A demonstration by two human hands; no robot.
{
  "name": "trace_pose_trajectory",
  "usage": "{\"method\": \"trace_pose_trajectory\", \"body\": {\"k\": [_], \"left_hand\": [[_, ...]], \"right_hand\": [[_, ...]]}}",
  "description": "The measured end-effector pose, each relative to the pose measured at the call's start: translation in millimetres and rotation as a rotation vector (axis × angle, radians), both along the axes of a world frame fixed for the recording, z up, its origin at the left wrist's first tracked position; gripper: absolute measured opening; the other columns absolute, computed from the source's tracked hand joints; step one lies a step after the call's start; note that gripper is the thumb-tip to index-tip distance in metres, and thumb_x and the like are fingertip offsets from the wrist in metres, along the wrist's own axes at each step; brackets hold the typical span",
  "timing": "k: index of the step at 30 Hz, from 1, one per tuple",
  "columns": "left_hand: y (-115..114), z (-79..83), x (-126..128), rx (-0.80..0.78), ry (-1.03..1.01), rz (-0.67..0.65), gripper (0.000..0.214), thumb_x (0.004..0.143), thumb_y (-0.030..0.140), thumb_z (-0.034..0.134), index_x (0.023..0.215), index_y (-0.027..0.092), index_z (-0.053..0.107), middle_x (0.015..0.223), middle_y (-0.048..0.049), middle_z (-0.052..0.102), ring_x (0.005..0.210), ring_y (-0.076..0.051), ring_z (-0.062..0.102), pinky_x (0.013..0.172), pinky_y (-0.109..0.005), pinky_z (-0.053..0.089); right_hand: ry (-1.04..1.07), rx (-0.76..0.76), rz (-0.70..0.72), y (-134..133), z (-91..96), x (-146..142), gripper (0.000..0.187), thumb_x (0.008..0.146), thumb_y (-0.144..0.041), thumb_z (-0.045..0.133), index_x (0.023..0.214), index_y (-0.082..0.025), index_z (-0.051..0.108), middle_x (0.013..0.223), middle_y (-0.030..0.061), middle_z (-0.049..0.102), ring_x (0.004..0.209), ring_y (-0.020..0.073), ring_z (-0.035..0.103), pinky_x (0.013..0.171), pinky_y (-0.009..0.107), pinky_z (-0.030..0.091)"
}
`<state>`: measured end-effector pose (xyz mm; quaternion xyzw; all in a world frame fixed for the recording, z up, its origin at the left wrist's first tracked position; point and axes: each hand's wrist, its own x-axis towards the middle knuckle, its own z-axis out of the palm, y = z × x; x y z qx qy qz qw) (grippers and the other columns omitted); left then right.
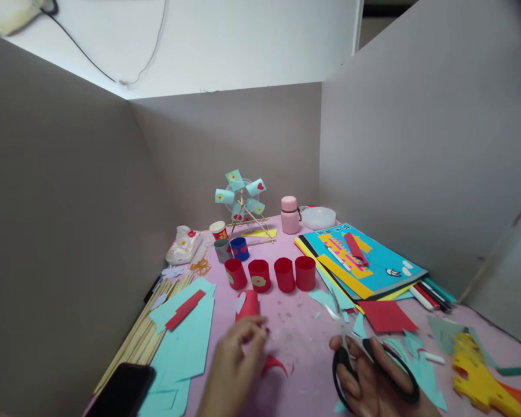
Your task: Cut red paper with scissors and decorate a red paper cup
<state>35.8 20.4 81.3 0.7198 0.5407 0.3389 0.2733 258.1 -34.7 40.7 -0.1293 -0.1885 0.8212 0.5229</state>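
Observation:
My right hand [369, 376] holds a pair of scissors [345, 330] with black handles, fingers through the loops and blades pointing up and away. My left hand [238, 359] is closed in a pinch over the table; a tiny dark red bit shows at the fingertips, too small to name. Just beyond the left hand lies a red paper tube [252, 301] with a pale heart-shaped piece [239, 302] on its side. Red paper scraps [274, 365] lie between my hands. Behind stand several red paper cups [284, 275], one bearing a green flower [259, 281].
Blue paper sheets [184, 341], wooden sticks [134, 341] and a phone [124, 388] lie left. A paper Ferris wheel [242, 197] and pink flask [290, 215] stand behind. Right are a blue pad [373, 255], red paper [386, 317] and yellow glue gun [477, 370]. Grey panels [230, 133] enclose the table.

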Motion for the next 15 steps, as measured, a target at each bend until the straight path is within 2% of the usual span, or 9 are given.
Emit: {"method": "trace_pose_trajectory", "body": {"k": [2,3,6,8,12,15], "left_hand": [[26.1,11.8,-19.6,0.025,0.040,0.083,0.039,0.083,0.038,0.044,0.113,0.017,0.058,0.117,-0.0141,0.063,0.102,-0.028,0.058,0.083,-0.037,0.044],[39.2,14.7,-27.8,0.023,0.056,0.101,0.046,0.082,0.037,0.044,0.122,0.015,0.052,0.122,-0.0160,0.059,0.105,-0.029,0.056,0.084,-0.038,0.043],[70.8,12.8,-41.6,-0.043,0.086,0.060,0.046,0.080,0.037,0.048,0.120,0.016,0.056,0.113,-0.0128,0.065,0.086,-0.025,0.061,0.076,-0.034,0.045],[83.2,7.6,-43.4,-0.084,0.090,0.024,0.044,0.079,0.039,0.051,0.116,0.017,0.060,0.106,-0.0103,0.069,0.071,-0.021,0.061,0.069,-0.032,0.046],[92.3,-1.1,-42.9,-0.125,0.067,-0.020,0.043,0.077,0.040,0.053,0.111,0.016,0.063,0.109,-0.0107,0.068,0.074,-0.020,0.061,0.070,-0.031,0.047],[92.1,-3.8,-44.7,-0.151,0.051,-0.023,0.037,0.077,0.038,0.052,0.102,0.014,0.066,0.095,-0.0100,0.071,0.074,-0.021,0.062,0.067,-0.030,0.048]], "right_hand": [[-0.011,-0.019,-0.030,3.0,-2.9,-1.3,0.036,0.082,-0.046,0.062,0.099,-0.016,0.069,0.063,0.0021,0.063,0.053,0.0078,0.053,0.049,0.015,0.038],[-0.022,-0.019,-0.040,4.0,-4.4,-2.2,0.036,0.082,-0.046,0.062,0.099,-0.015,0.069,0.062,0.0019,0.062,0.051,0.0076,0.051,0.047,0.015,0.037],[-0.032,-0.029,-0.040,5.4,-8.2,-4.6,0.037,0.082,-0.047,0.062,0.099,-0.015,0.070,0.061,0.0017,0.062,0.048,0.0074,0.049,0.046,0.016,0.036],[-0.029,-0.046,-0.037,6.0,-9.9,-5.1,0.036,0.081,-0.046,0.063,0.099,-0.015,0.070,0.061,0.0019,0.062,0.049,0.0077,0.050,0.047,0.016,0.037],[-0.032,-0.081,-0.055,8.0,-12.5,-3.6,0.036,0.080,-0.045,0.065,0.099,-0.015,0.070,0.060,0.0021,0.062,0.048,0.0077,0.052,0.045,0.015,0.038],[-0.008,-0.135,-0.029,8.8,-13.4,-1.8,0.036,0.079,-0.045,0.066,0.099,-0.015,0.071,0.061,0.0028,0.063,0.046,0.0070,0.053,0.042,0.014,0.035]]}}
